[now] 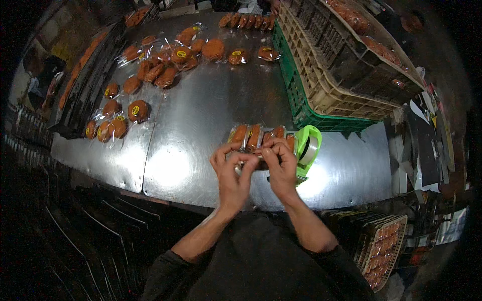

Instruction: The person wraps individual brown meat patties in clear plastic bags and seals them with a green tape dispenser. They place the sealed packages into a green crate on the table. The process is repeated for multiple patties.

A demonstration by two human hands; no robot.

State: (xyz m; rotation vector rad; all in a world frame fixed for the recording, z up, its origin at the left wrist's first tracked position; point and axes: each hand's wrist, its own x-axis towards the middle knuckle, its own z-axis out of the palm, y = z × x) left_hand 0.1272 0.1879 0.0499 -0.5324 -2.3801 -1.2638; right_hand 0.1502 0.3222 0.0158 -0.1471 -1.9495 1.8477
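My left hand (234,175) and my right hand (280,167) meet near the table's front, thumbs and fingertips pinched together on a clear plastic wrapper (259,153). A dark brown item partly shows below the fingertips; the hands hide most of it. Just beyond them, several brown round pastries (254,136) in clear wrappers stand on edge in a row, some with yellow stickers. A bright green tape dispenser (315,132) with a roll of clear tape (310,150) stands right beside my right hand, partly behind it.
On the metal table (196,124), wrapped pastries (165,77) lie scattered at left and back. Another row of pastries (246,21) stands at the far edge. Stacked beige crates (339,96) on a green crate (297,109) block the right. Dark trays (90,79) of pastries edge the left.
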